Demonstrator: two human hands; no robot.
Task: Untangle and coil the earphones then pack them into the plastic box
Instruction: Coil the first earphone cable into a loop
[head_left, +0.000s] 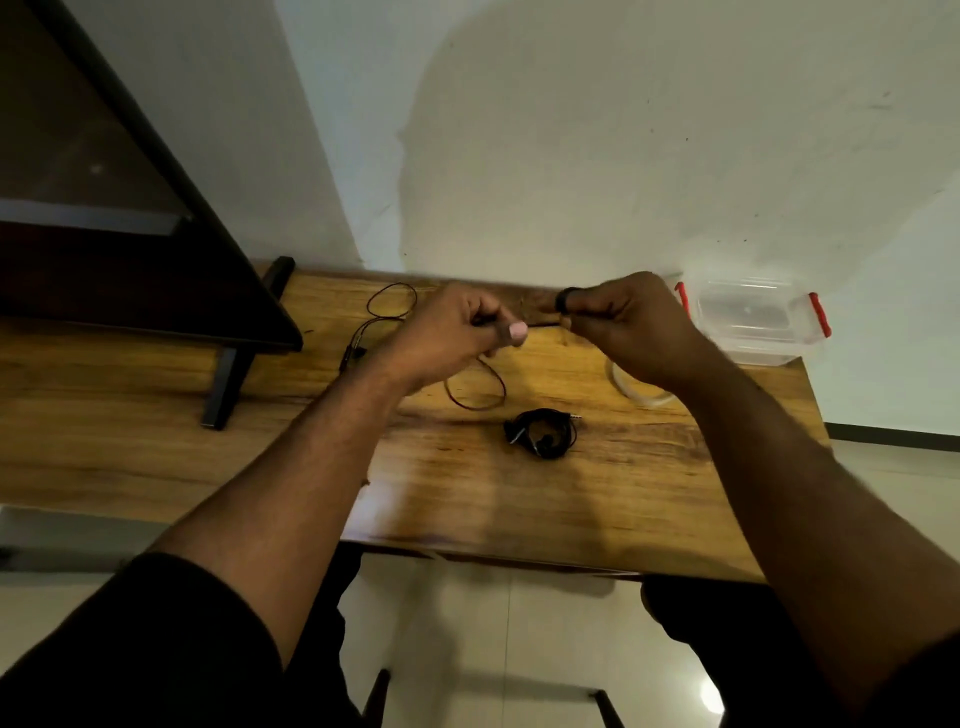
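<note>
A thin dark-brown earphone cable (475, 387) trails in loose loops across the surface; a black earphone set (540, 432) lies neatly coiled; the clear red-latched plastic box (750, 319) sits far right.

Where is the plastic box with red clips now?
In the head view, the plastic box stands at the table's far right corner by the wall, just right of the right hand.

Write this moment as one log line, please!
step: untangling | both hands pinch thin dark earphone cable | black coiled earphones on table | clear plastic box waiting
</note>
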